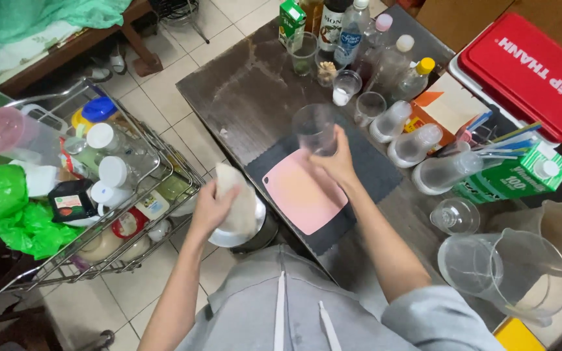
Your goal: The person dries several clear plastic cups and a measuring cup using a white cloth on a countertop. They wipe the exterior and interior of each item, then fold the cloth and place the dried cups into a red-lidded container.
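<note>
- Right hand (338,162): I note the fingers wrapped around the lower part of a clear plastic cup (315,129), a closed grip. The cup is upright and looks empty, held above the far edge of the pink cutting board (304,194).
- The board lies on a dark grey mat (375,170), which sits on the dark table (248,91).
- Left hand (211,209): off the near-left edge of the table, fingers curled over a pale cloth (237,201). The cloth is draped over a round metal lid (239,231) on a dark pot below table level. Grip looks closed on the cloth; I cannot tell how firmly.
- Beyond the cup: small glasses (359,97), several clear bottles (398,71) with pink, white and yellow caps, and a green-and-white carton (291,23) at the far edge.
- To the right: bottles lying on their sides (424,162), a green carton (515,179), a red cooler lid (528,68), and clear measuring jugs (508,273) near the person's right elbow.
- To the left, on the tiled floor: a wire cart (92,195) with jars, bottles and green bags.
</note>
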